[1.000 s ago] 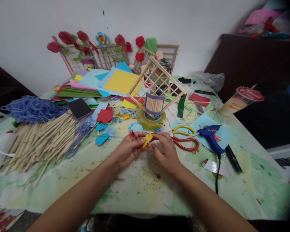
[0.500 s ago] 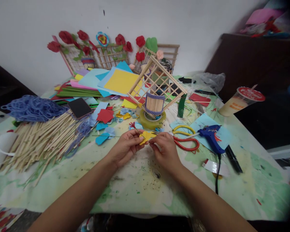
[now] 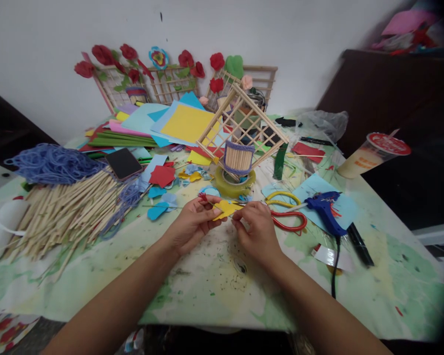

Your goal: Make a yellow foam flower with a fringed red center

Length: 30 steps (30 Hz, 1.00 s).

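My left hand [image 3: 195,219] pinches a yellow paper cutout [image 3: 225,209] with a lobed edge between thumb and fingers. A small red fringed tuft [image 3: 203,196] on a thin stem pokes up beside those fingers. Close to the cutout's right end, my right hand [image 3: 257,224] has thumb and forefinger pressed together; whatever lies between them is too small to make out. Just behind the right hand lie scissors [image 3: 289,220] with one red and one yellow handle, their blades partly hidden. A roll of tape [image 3: 235,185] stands beyond both hands.
On the right are a blue glue gun [image 3: 324,213] with its cord and a cup [image 3: 370,155]. Left are thin sticks [image 3: 62,217], purple yarn [image 3: 55,164] and a phone [image 3: 123,163]. A stick lattice [image 3: 259,118] rises behind the tape; blue petals [image 3: 158,210] lie nearby.
My right hand has shifted slightly right, and more of the yellow cutout's right end shows. My left hand keeps its pinch. The whole view has shifted a little.
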Each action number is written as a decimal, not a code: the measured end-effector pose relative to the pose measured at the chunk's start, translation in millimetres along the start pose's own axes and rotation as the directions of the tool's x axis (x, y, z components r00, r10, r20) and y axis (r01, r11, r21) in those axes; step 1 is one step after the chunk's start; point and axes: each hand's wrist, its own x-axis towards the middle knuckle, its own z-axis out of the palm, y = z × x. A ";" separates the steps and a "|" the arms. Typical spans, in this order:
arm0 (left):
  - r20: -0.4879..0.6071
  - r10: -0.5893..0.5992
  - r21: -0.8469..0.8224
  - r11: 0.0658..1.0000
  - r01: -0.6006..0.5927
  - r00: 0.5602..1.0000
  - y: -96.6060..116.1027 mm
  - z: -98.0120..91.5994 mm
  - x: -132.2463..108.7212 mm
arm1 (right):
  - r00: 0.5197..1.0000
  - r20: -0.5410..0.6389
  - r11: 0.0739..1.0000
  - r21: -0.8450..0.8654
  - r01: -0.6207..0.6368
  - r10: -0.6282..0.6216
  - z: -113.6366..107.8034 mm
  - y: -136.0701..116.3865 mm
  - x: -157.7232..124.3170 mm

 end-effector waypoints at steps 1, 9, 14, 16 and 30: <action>-0.002 0.006 -0.018 1.000 -0.006 1.000 0.7 0.3 0.1 | 1.000 0.004 1.000 -0.009 -0.001 0.002 -0.2 -0.3 -0.1; -0.033 0.085 -0.059 0.994 -0.087 0.996 10.0 -1.5 -1.3 | 0.999 0.032 0.998 -0.044 -0.033 0.035 0.4 0.9 -0.5; -0.009 0.124 -0.015 0.992 -0.124 0.992 10.9 -5.1 0.4 | 0.999 0.031 0.998 -0.045 -0.033 0.034 0.1 0.7 -0.2; -0.019 0.134 -0.001 0.991 -0.134 0.991 10.0 -5.3 0.5 | 0.999 0.032 0.998 -0.053 -0.033 0.035 0.1 0.4 -0.3; 0.005 0.120 0.019 0.993 -0.120 0.993 12.0 -3.5 -1.5 | 0.983 0.119 0.977 -0.178 -0.118 0.140 1.7 2.7 0.0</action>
